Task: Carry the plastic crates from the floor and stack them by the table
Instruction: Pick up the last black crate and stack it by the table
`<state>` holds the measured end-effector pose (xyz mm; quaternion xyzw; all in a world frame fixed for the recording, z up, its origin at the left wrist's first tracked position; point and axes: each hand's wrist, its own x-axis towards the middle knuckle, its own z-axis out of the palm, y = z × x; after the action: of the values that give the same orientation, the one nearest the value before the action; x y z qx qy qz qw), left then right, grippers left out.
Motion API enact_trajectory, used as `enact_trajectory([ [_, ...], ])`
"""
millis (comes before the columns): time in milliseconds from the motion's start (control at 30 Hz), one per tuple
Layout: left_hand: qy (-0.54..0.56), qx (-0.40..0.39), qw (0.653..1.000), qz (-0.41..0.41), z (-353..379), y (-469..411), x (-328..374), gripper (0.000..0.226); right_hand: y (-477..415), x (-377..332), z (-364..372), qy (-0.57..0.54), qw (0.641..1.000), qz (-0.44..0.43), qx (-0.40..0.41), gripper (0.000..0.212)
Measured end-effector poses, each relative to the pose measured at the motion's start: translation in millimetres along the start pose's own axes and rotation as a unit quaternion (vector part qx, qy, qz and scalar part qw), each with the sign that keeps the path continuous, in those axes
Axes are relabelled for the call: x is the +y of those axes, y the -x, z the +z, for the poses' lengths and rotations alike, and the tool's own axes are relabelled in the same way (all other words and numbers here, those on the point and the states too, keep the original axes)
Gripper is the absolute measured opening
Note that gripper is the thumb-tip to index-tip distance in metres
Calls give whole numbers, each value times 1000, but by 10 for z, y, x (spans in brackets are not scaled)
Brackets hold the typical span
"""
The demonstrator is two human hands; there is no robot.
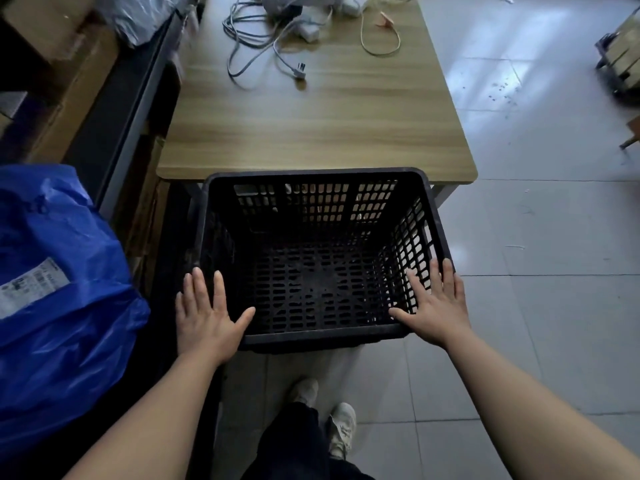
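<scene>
I see a dim room; bright light shines on the floor (502, 81) top right, the left side is dark, edges bend.

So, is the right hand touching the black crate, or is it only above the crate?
Cannot tell. In the head view the right hand lies flat and open over the near right corner of the black crate, overlapping its rim, but no contact or gap shows plainly.
</scene>
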<state>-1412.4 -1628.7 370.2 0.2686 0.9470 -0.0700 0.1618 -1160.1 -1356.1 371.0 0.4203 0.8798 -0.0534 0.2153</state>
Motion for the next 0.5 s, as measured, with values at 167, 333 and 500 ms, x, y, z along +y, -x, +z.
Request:
enact_trajectory([
  [167, 16, -12, 1000, 17, -197, 24, 23, 88, 145, -68, -252, -95, 995, 21, 17, 82],
  [333, 52, 57, 989, 128, -682, -74, 319, 59, 381, -110, -576, -172, 978, 62, 104, 46],
  [500, 119, 90, 962, 229, -1231, -156, 845, 47, 629, 110, -864, -224, 949, 118, 189, 37],
])
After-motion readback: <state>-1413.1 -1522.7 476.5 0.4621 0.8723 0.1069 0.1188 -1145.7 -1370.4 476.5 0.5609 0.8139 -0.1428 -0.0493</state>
